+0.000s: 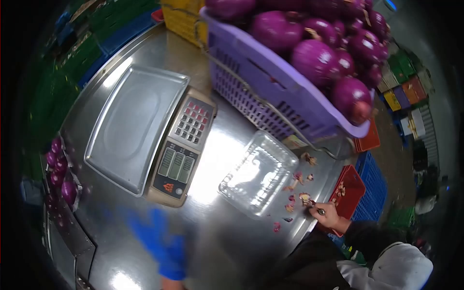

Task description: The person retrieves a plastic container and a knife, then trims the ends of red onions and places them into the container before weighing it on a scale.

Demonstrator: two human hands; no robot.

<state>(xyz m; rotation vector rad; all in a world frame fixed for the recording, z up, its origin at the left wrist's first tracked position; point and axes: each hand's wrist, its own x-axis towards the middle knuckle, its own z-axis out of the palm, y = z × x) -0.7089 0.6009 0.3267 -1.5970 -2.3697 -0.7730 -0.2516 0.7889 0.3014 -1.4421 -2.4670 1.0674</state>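
Observation:
My left hand (pixel 162 244), in a blue glove, is at the lower left over the steel table (pixel 212 261). It is smeared by motion, but its fingers look spread and nothing shows in them. It is nearest to the scale (pixel 176 150), which has a flat metal tray (pixel 135 125) and a keypad. My right hand does not show. Right of the scale lies a clear plastic tray (pixel 261 171). Beyond it stands a purple crate (pixel 275 87) heaped with red onions (pixel 314 60).
A co-worker in a grey hood (pixel 401 266) leans in at lower right, their bare hand (pixel 328 215) closed around a small tool near onion scraps (pixel 297 181). A red bin (pixel 348 191) and blue crate (pixel 372 188) stand beyond the edge. Packed onions (pixel 60 169) line the far left.

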